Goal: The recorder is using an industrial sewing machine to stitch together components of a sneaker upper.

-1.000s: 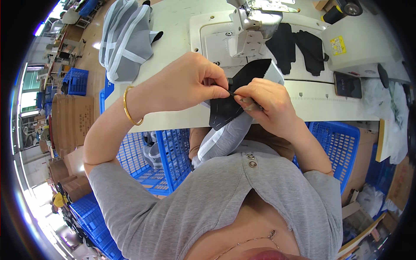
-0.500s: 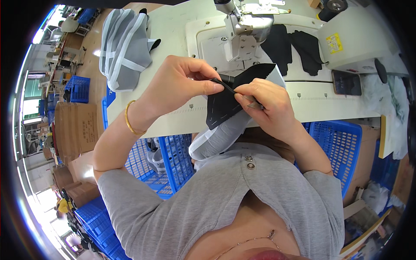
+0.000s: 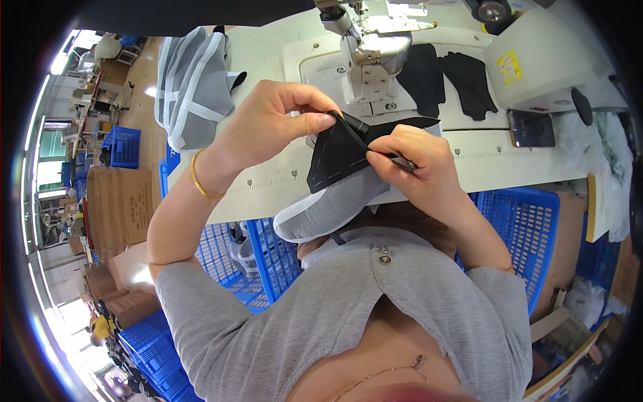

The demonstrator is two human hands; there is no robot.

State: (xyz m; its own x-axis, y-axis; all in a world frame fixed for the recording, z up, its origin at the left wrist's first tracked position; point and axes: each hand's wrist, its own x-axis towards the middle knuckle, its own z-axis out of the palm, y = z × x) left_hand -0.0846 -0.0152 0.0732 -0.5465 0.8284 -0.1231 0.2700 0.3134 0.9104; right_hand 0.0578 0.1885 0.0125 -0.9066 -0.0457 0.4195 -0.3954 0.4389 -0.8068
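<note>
My left hand [image 3: 281, 120] pinches the upper edge of a black fabric piece [image 3: 331, 159] marked with short white dashes. My right hand [image 3: 420, 159] is closed on the same edge farther right, so a narrow fold stretches between both hands. A small dark metal tool [image 3: 404, 163] pokes out of the right hand's grip; its kind is mostly hidden by the fingers. Attached or lying under the black fabric, a padded light-grey fabric piece [image 3: 321, 213] with white edging hangs over the table's front edge toward my lap. The sewing machine [image 3: 372, 63] stands just beyond my hands.
Grey panels with white strips [image 3: 194, 94] lie at the table's left. Black fabric pieces [image 3: 462, 84] and a phone [image 3: 531, 128] lie on the right. Blue baskets [image 3: 271, 258] stand below the front edge on both sides, with cardboard boxes [image 3: 120, 208] at left.
The black fabric's upper edge is now folded and pulled taut between my hands. The grey padded piece has shifted left and sags lower. My right hand has moved slightly right.
</note>
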